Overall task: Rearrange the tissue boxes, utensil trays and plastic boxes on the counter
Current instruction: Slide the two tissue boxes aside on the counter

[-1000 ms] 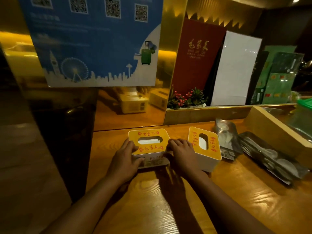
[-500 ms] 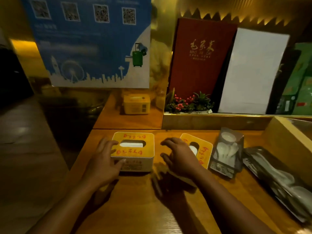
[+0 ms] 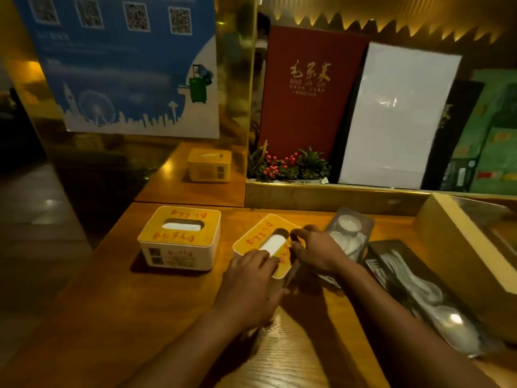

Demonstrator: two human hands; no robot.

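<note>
Two tissue boxes with yellow lids and white sides stand on the wooden counter [image 3: 145,317]. The left tissue box [image 3: 179,238] sits square near the counter's back left, untouched. The right tissue box [image 3: 264,240] is turned at an angle. My left hand [image 3: 249,287] grips its near left corner, and my right hand [image 3: 316,249] grips its right side. Right of it lie a wrapped utensil tray [image 3: 349,233] with white dishes and a longer wrapped tray [image 3: 419,292] with spoons.
A tan box [image 3: 458,247] stands at the right edge. A low ledge [image 3: 330,193] at the back carries a small plant [image 3: 288,163], a red menu [image 3: 307,88] and a white board [image 3: 394,113]. A mirrored gold wall with a blue poster [image 3: 126,65] rises at back left.
Both hands left the left tissue box and moved right onto the right tissue box. The view shifted right and closer.
</note>
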